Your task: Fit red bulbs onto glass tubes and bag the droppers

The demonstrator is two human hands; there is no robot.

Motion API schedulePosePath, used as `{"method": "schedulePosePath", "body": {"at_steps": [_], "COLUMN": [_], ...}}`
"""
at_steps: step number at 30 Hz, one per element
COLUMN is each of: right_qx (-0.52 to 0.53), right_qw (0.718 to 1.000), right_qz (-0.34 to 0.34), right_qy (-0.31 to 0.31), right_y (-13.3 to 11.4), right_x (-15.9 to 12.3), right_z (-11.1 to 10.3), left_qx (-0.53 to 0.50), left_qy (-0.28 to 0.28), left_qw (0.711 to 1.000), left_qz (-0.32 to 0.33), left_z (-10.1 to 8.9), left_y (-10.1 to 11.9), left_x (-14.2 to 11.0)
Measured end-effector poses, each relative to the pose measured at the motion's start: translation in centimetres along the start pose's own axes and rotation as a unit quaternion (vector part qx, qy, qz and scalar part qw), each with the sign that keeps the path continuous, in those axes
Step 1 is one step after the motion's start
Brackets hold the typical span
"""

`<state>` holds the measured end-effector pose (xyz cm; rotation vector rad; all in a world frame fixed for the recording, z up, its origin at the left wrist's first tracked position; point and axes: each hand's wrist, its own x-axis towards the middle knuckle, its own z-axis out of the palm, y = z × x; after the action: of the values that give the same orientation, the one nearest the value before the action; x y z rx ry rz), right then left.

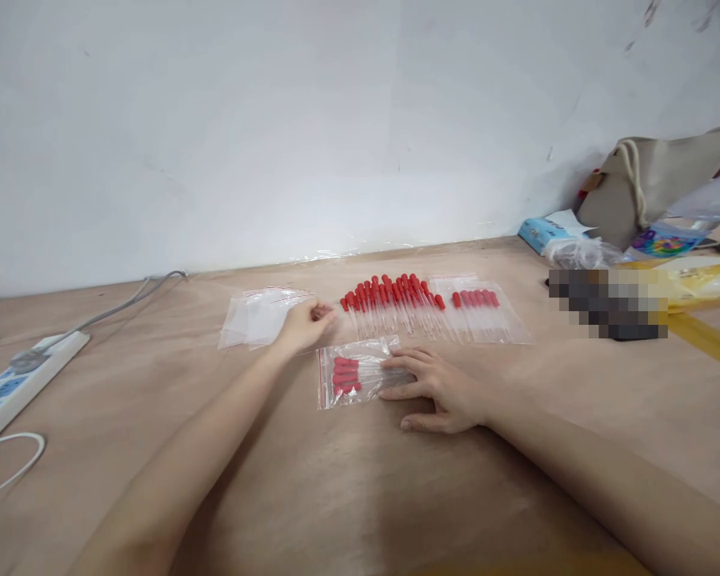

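Flat on the table lies a clear zip bag (369, 348) with several red-bulbed glass droppers (346, 374) inside, bulbs toward its left edge. My right hand (435, 388) rests on the bag's right end, fingers spread. Just beyond the bag's upper left corner is my left hand (307, 324), its fingers curled together with the thumb; whether anything is pinched in them is hidden. Right beside those fingertips begins a loose pile of droppers (390, 292), red bulbs pointing to the wall. To the left of this hand are flat clear bags (258, 316), partly covered by it.
Another bag (510, 324) with several droppers lies right of the pile. At the far right are a tissue pack (540, 232), a beige bag (666, 176), a plastic bottle (678, 228) and a blurred dark object (600, 300). A power strip (42, 376) with cables lies left.
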<state>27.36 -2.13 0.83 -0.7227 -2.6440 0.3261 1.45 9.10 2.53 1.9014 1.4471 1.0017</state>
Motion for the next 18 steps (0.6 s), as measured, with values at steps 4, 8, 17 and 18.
{"method": "schedulePosePath", "body": {"at_steps": [4,8,17,18], "right_qx": [-0.003,-0.007,-0.006,-0.007], "right_qw": [1.0,1.0,1.0,1.0], "right_qz": [-0.007,-0.001,-0.008,-0.009], "right_qy": [-0.003,-0.007,0.001,0.001], "right_y": [0.0,0.0,0.1,0.1], "right_x": [0.0,0.0,0.0,0.0], "right_z": [-0.1,0.0,0.1,0.1], "left_qx": [0.044,-0.016,-0.157,-0.178], "left_qy": [0.012,0.004,0.065,0.081], "left_qw": [0.998,0.991,0.97,0.967], "left_qz": [-0.046,-0.134,-0.175,-0.16], "left_z": [3.3,4.4,3.3,2.6], "left_y": [0.8,1.1,1.8,1.9], "left_x": [3.4,5.3,4.8,4.2]}}
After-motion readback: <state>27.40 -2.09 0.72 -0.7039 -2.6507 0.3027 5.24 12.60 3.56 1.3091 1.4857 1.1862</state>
